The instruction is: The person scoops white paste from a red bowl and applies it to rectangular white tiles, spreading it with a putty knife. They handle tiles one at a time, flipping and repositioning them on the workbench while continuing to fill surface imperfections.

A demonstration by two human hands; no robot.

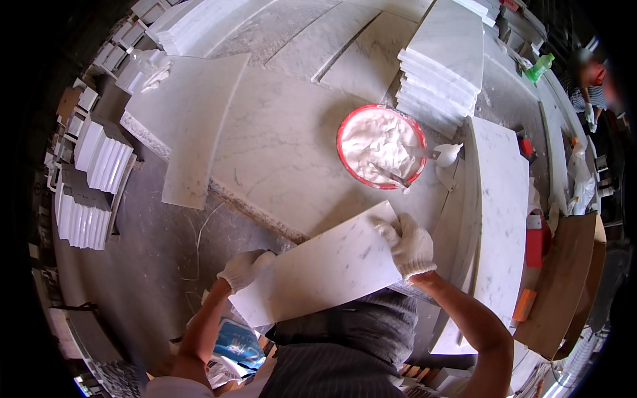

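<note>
Marble slab [318, 268] is in hand, lower ctr of frame: gloved L hand [245, 270] grips its left end, gloved R hand [410, 249] its right. Visible face looks bare, no paste; underside hidden, can't tell. Red-rimmed tub [340, 147] of white paste [371, 136], ctr-right, is open. Stacked slabs [443, 73], upper right: can't tell if finished.

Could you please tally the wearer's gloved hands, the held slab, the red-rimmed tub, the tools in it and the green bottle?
Gloved hands: 2 (left hand, right hand)
Held slab: 1
Red-rimmed tub: 1
Tools: 2
Green bottle: 1
Total: 7
</note>
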